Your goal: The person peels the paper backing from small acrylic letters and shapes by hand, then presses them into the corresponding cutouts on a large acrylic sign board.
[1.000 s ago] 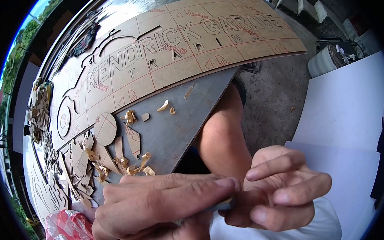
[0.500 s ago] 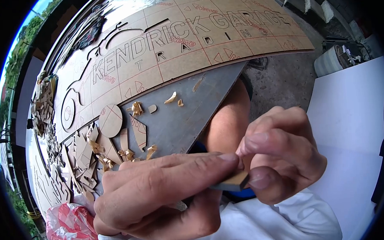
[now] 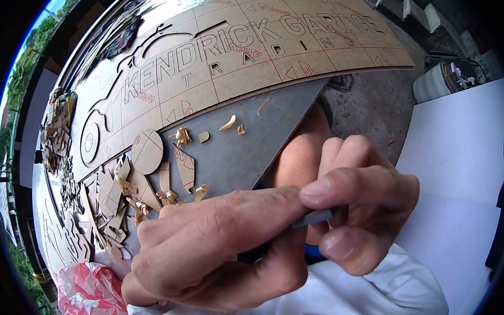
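One large brown paper-faced panel (image 3: 227, 83), lettered; nearer, we see the left hand (image 3: 219, 245), pinching; the right hand (image 3: 370, 200), half-curled, thumb and index apart; one small flat grey piece (image 3: 315, 217), between left thumb and fingers.

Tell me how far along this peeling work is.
Some peeling looks done: curled brown scraps lie on the grey board. In hand is a small grey piece, held by the left hand with the right hand at its end; fingers hide most of it. Apparently left, if they are to be peeled: the round piece and the large lettered sheet, both brown-faced with red print.
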`<move>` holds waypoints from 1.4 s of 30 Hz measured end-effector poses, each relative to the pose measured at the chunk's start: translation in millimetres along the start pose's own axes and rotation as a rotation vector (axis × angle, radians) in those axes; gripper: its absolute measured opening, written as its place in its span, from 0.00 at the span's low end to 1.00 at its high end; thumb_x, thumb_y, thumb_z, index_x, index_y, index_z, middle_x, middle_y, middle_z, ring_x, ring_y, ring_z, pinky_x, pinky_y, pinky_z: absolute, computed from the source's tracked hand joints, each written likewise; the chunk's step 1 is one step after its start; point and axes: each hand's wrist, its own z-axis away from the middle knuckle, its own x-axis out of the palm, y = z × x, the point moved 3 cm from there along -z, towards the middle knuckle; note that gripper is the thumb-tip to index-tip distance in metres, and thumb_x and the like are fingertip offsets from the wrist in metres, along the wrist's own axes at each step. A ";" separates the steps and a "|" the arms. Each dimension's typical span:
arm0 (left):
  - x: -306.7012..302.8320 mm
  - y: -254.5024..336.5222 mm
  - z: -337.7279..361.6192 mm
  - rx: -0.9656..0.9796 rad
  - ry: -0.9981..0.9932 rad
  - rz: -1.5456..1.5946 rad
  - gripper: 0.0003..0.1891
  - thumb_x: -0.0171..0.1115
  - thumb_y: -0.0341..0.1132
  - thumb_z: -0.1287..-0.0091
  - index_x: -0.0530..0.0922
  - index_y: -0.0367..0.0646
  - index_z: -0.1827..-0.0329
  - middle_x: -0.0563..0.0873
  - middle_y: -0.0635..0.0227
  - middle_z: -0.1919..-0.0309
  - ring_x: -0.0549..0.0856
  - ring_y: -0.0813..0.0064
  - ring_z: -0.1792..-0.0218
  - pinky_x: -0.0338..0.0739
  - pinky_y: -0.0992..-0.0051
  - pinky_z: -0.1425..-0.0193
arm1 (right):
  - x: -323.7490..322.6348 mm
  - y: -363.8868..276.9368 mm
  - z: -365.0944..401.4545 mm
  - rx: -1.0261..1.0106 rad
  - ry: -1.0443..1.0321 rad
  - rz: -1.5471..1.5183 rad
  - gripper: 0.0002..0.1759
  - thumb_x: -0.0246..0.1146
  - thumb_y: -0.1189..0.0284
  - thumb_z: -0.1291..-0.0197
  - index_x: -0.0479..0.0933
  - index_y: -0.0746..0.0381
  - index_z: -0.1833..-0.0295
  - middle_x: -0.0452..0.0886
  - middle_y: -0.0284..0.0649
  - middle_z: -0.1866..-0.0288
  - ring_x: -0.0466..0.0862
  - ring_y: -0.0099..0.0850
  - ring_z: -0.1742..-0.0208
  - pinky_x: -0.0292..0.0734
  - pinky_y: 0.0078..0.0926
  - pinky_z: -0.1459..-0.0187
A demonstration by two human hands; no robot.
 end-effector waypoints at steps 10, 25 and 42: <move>-5.4 1.6 -7.4 0.150 -0.055 -0.156 0.12 0.51 0.17 0.46 0.68 0.27 0.58 0.81 0.45 0.75 0.85 0.64 0.71 0.81 0.70 0.68 | 2.2 4.1 1.6 -0.067 0.017 -0.022 0.12 0.58 0.76 0.48 0.76 0.70 0.59 0.69 0.34 0.72 0.64 0.21 0.72 0.59 0.16 0.72; -1.5 1.0 -5.6 0.172 0.038 -0.276 0.10 0.55 0.17 0.49 0.72 0.31 0.63 0.82 0.54 0.78 0.83 0.75 0.77 0.76 0.79 0.74 | 12.0 20.3 14.5 0.144 0.140 -0.544 0.12 0.52 0.80 0.52 0.76 0.73 0.62 0.69 0.34 0.71 0.63 0.22 0.70 0.61 0.18 0.68; -3.2 -6.8 -0.3 0.007 0.107 -0.193 0.05 0.57 0.19 0.45 0.73 0.27 0.66 0.82 0.62 0.77 0.79 0.81 0.76 0.72 0.82 0.73 | 11.5 27.6 19.7 -0.150 0.028 -0.297 0.13 0.48 0.80 0.46 0.74 0.74 0.58 0.75 0.46 0.62 0.69 0.25 0.66 0.63 0.19 0.66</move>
